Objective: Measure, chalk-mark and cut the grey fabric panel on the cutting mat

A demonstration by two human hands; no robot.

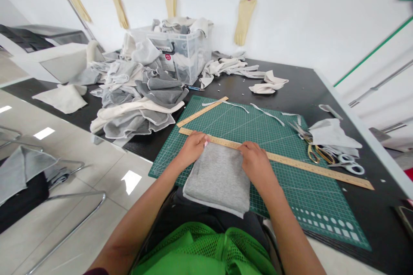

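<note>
Plainly, in the head view, both hands work along one line: the left hand [193, 147] at the upper left corner of a grey cloth [219, 176], the right hand [256, 160] at its upper right. The cloth lies between the forearms on the green cutting mat [306, 202], its lower border reaching over the mat's near edge toward the lap. A long wooden ruler [300, 163] runs across its top edge and on past the mat onto the dark bench [300, 77]. The fingers of both hands are bent in close at ruler and cloth; whether they pinch the fabric or only press down, I cannot tell.

To do this well, I'd keep the ruler flat and square to the cloth's sides, bear down evenly at both corners, and smooth the fabric without stretching it, since such a knit probably gives. The mat's grid should help check straightness. The gold-handled scissors [318, 154] and white-handled scissors [351, 166] sit near the ruler's right half, so any swing that way wants care.
</note>
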